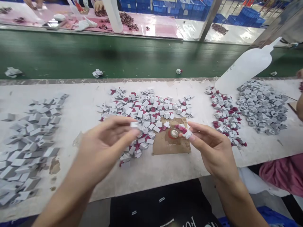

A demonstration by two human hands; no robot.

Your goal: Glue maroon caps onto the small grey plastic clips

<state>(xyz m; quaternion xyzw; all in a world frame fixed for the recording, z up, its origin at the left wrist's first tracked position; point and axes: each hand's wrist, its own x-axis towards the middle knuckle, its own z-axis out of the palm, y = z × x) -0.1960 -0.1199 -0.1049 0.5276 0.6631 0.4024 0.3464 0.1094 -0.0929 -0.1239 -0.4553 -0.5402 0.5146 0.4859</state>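
My left hand (104, 148) pinches a small grey-white block (134, 125) between thumb and fingers, slightly blurred, at the edge of the middle pile. In my right hand (210, 148) is a small grey and dark-red piece (186, 131), held at the fingertips. That piece hangs over a brown cardboard square (165, 146), where a small round dish (174, 133) with a red rim sits. Behind both hands spreads a pile of grey and dark-red pieces (142, 107). Plain grey blocks (33, 145) lie in a heap on the left.
A white squeeze bottle (246, 67) leans at the right, beside a mixed pile (227, 116) and a grey pile (262, 107). Beyond the white table (165, 176) runs a green conveyor (142, 56) with a few pieces on it. Other people's hands show at the far table and right edge.
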